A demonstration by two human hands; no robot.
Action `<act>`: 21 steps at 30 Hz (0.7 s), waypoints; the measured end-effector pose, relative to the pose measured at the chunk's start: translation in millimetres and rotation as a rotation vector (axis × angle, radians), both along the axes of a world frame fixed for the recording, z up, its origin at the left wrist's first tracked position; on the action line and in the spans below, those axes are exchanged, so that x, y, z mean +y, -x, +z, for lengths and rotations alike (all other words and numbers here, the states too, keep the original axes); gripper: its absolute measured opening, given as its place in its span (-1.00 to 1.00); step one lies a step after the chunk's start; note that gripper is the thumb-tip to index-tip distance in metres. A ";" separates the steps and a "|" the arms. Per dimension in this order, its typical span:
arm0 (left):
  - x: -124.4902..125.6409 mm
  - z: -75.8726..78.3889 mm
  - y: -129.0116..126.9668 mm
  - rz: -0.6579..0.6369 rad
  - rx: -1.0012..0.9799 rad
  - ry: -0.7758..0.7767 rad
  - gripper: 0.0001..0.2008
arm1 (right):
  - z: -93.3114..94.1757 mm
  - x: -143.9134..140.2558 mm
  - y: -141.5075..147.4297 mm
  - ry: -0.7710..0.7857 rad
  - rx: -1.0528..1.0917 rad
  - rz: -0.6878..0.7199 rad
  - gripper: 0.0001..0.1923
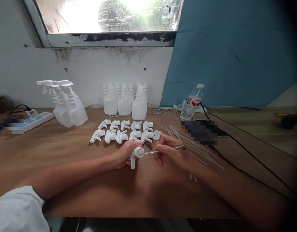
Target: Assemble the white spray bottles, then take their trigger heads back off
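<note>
My left hand [125, 154] grips a white trigger sprayer head [136, 154] low over the wooden table [66, 154], nozzle pointing down. My right hand [169, 149] pinches a thin clear dip tube [162, 149] whose left end meets the sprayer head's collar. Two rows of several loose white sprayer heads [124, 130] lie just beyond my hands. A fan of several clear dip tubes [194, 145] lies on the table to the right of my right hand.
Three capless white bottles [125, 100] stand at the wall; three bottles with sprayers fitted [68, 106] stand at the left. A water bottle [191, 104], a power strip [32, 120] and black cables [247, 154] lie on the table. A blue board [235, 54] leans at right.
</note>
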State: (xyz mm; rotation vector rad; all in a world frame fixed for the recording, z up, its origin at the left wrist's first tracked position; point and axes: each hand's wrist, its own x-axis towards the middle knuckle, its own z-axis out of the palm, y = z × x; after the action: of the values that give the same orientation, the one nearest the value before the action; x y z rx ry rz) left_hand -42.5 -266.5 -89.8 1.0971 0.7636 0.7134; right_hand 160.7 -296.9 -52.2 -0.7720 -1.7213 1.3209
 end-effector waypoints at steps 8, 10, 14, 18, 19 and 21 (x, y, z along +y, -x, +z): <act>7.1 -2.8 2.8 -0.020 -0.177 0.101 -0.65 | -15.1 0.2 -1.6 -0.729 -0.342 0.098 -0.82; 7.7 -3.7 2.6 -0.023 -0.167 0.108 -0.65 | -13.0 1.2 -2.9 -0.918 -0.436 0.099 -0.67; 7.0 -3.0 1.4 0.009 -0.128 0.130 -0.64 | -7.8 5.1 -3.4 -1.199 -0.633 0.077 -0.52; 4.7 -0.4 -0.1 0.058 -0.116 0.143 -0.60 | -8.8 8.1 -3.7 -1.385 -0.699 0.144 -0.63; 4.2 0.2 -0.5 0.063 -0.109 0.141 -0.59 | -9.0 7.9 -4.1 -1.405 -0.676 0.140 -0.65; 3.7 1.2 -1.3 0.068 -0.099 0.147 -0.58 | -8.2 6.9 -5.8 -1.432 -0.620 0.118 -0.70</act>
State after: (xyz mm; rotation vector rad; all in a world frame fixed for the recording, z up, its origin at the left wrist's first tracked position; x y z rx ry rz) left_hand -41.2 -262.8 -88.6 0.8999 0.7590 0.7521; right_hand 166.5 -290.0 -60.4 -0.1735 -2.5688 -0.3586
